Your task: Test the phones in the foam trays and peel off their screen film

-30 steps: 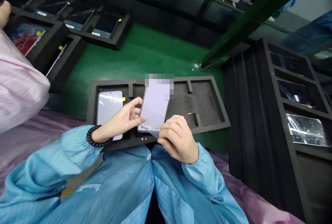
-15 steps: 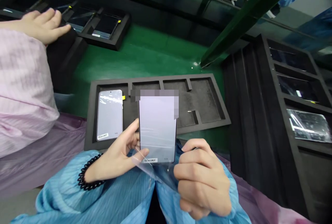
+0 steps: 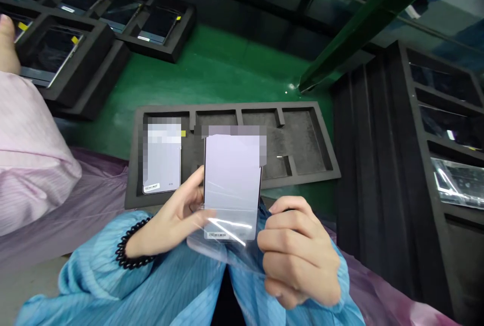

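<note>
A phone-sized screen panel (image 3: pixel 231 180) with a pale face and a barcode label at its lower edge is in my left hand (image 3: pixel 177 222), thumb over the front. Clear film (image 3: pixel 227 248) lies across the panel's lower part and hangs below it, reaching my right hand (image 3: pixel 300 255), whose curled fingers grip the film at its right end. Behind the panel is a dark foam tray (image 3: pixel 328 171) with several compartments. A similar panel (image 3: pixel 163 165) with a yellow tab rests in the tray's leftmost compartment.
At the upper left, foam trays (image 3: pixel 91 71) hold dark panels with yellow tabs, beside another person's hand (image 3: pixel 8 46). A green post (image 3: pixel 363 28) rises behind. Stacked foam trays (image 3: pixel 372 165) stand on the right. A person's blue sleeve shows at the top right.
The clear film now covers more of the panel's lower part and my left thumb. The other person's hand at the left has moved away leftward, uncovering a tray. The view has shifted slightly.
</note>
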A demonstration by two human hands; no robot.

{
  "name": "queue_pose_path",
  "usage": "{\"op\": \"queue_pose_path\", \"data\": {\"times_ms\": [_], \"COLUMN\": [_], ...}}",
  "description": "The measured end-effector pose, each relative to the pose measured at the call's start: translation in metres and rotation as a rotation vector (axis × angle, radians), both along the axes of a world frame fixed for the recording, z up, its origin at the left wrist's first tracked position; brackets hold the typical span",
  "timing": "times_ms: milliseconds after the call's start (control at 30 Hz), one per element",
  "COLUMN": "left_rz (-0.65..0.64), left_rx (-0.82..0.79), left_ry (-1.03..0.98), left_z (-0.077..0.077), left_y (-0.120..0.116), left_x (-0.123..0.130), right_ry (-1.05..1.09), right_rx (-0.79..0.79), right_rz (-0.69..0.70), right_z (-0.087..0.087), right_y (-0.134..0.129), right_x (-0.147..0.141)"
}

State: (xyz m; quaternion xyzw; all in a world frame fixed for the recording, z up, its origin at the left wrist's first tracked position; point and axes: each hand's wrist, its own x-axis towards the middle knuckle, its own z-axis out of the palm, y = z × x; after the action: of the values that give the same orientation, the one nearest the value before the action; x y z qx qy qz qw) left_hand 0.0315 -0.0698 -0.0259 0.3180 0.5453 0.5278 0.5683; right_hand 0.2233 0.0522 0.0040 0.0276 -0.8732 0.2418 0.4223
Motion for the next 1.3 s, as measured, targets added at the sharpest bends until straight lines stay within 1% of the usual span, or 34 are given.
{"op": "queue_pose_path", "data": {"times_ms": [67,133,233,333,367,433,500,533,567,600,633,700,733,767,833,900,967,1033,1133,1300], "left_rz": [0.040,0.057,0.045,0.053,0.042,0.006,-0.053,-0.089,-0.121,-0.143,-0.147,-0.080,-0.033,0.005,0.015,-0.039,-0.099,-0.144,-0.165,-0.109], "left_rx": [-0.001,0.003,0.003,-0.051,-0.082,-0.120,-0.087,-0.066,-0.055,-0.067,-0.095,-0.149,-0.163,-0.169,-0.175,-0.182,-0.171,-0.159,-0.155,-0.176], "left_ry": [-0.108,-0.149,-0.108,-0.016,0.037,0.188,0.329,0.370,0.385,0.374,0.343,0.216,0.124,0.027,-0.150,-0.271,-0.345,-0.380,-0.389,-0.387], "left_z": [-0.003,-0.007,-0.011,-0.011,-0.009,-0.006,-0.004,-0.004,-0.004,-0.005,-0.006,-0.008,-0.007,-0.006,-0.001,0.005,0.010,0.014,0.017,0.020], "left_y": [0.001,0.004,0.009,0.014,0.016,0.019,0.021,0.022,0.022,0.022,0.023,0.024,0.025,0.026,0.029,0.031,0.032,0.032,0.030,0.030], "left_x": [0.001,0.003,0.005,0.007,0.008,0.009,0.009,0.009,0.009,0.009,0.008,0.007,0.006,0.005,0.003,0.000,-0.003,-0.004,-0.006,-0.005], "right_ry": [-0.015,-0.051,-0.078,-0.070,-0.068,-0.071,-0.115,-0.138,-0.153,-0.161,-0.157,-0.128,-0.116,-0.113,-0.112,-0.103,-0.072,-0.043,-0.028,0.011], "right_rx": [0.025,0.036,0.025,0.010,0.014,0.034,0.037,0.020,-0.009,-0.051,-0.103,-0.217,-0.278,-0.343,-0.473,-0.574,-0.620,-0.632,-0.646,-0.694], "right_rz": [-0.014,-0.034,-0.086,-0.106,-0.085,0.012,0.133,0.153,0.134,0.072,-0.023,-0.212,-0.262,-0.279,-0.238,-0.184,-0.175,-0.205,-0.236,-0.173], "right_z": [-0.001,-0.003,-0.003,-0.001,0.000,0.000,-0.002,-0.003,-0.005,-0.007,-0.010,-0.014,-0.016,-0.018,-0.022,-0.025,-0.027,-0.028,-0.027,-0.025], "right_y": [0.001,0.004,0.015,0.031,0.037,0.047,0.053,0.055,0.056,0.056,0.056,0.055,0.054,0.054,0.053,0.054,0.053,0.052,0.050,0.049], "right_x": [-0.001,-0.002,-0.005,-0.016,-0.021,-0.033,-0.044,-0.048,-0.051,-0.053,-0.055,-0.055,-0.054,-0.054,-0.052,-0.052,-0.053,-0.055,-0.058,-0.060]}}
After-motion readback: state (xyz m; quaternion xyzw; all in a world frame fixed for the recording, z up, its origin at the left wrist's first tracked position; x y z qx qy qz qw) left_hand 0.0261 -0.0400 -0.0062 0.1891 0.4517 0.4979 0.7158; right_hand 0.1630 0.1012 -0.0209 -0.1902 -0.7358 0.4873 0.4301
